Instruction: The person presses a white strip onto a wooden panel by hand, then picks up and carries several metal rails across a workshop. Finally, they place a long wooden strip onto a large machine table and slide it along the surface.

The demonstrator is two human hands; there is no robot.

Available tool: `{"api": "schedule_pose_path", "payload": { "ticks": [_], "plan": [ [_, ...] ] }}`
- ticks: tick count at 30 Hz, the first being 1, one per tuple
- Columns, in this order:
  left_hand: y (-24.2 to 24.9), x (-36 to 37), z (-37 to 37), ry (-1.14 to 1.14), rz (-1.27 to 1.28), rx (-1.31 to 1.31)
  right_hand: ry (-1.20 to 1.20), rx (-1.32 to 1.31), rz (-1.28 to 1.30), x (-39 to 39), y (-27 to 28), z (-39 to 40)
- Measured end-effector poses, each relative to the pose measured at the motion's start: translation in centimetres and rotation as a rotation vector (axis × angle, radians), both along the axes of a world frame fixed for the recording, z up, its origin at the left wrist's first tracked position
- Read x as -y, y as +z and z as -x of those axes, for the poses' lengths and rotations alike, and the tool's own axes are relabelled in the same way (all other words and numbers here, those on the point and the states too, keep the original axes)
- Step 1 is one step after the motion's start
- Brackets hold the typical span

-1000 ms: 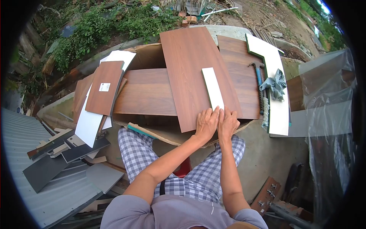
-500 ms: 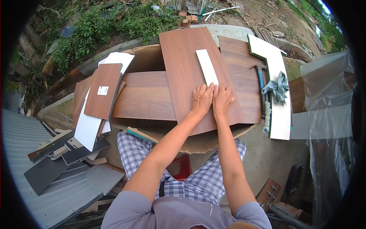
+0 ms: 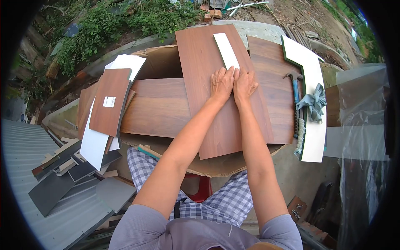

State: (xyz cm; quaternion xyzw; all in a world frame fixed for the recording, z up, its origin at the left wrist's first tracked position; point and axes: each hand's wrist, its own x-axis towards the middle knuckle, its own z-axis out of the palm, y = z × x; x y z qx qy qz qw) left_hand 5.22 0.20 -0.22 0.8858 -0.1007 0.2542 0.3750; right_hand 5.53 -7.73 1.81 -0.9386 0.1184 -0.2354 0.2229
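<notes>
A narrow white strip of board [image 3: 225, 48] lies on a brown wood-grain panel [image 3: 221, 133], pointing away from me. My left hand [image 3: 221, 83] and my right hand [image 3: 245, 85] meet side by side over its near end. The fingers of both are curled and pressed together on the strip, covering that end. Under this panel, other wood-grain boards [image 3: 156, 108] rest across an open cardboard box [image 3: 223, 167].
To the right, a claw hammer [image 3: 296, 93] and a grey-blue rag [image 3: 314, 102] lie by a white panel [image 3: 313, 141]. Stacked brown and white boards [image 3: 109, 83] stand left. Offcuts [image 3: 52, 191] cover corrugated metal [image 3: 25, 146]; a clear plastic sheet [image 3: 362, 125] hangs at right.
Both hands have slid away from me along the brown panel, and the white strip has moved with them toward the far edge. The view has shifted slightly.
</notes>
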Motion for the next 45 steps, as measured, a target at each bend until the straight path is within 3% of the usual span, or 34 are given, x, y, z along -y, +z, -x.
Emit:
{"api": "schedule_pose_path", "payload": {
  "ticks": [5, 16, 19, 23, 30, 37, 45],
  "plan": [
    [-0.1, -0.4, -2.6, 0.033, -0.01, 0.0, 0.007, -0.09, 0.008, -0.3, -0.1, -2.9],
    [-0.5, -1.1, -6.8, 0.032, 0.004, 0.006, 0.019, 0.068, 0.036, -1.2, -0.5, -7.1],
    [-0.4, -1.2, -7.5, 0.036, 0.019, -0.002, 0.03, -0.075, -0.016, -1.1, 0.0, -7.8],
    [-0.1, -1.2, -7.2, 0.042, 0.012, 0.013, 0.092, -0.017, 0.003, -0.7, 0.2, -7.3],
    [2.4, -1.4, 4.4, -0.027, 0.079, 0.103, 0.144, 0.058, -0.014, -0.4, 2.6, 4.2],
    [1.7, -1.6, 18.9, -0.145, 0.058, -0.02, 0.085, -0.062, -0.011, -0.1, 2.3, 19.3],
    [0.5, -1.8, 18.9, -0.142, -0.031, -0.065, 0.048, -0.061, 0.068, -0.2, 0.2, 19.5]
  ]
}}
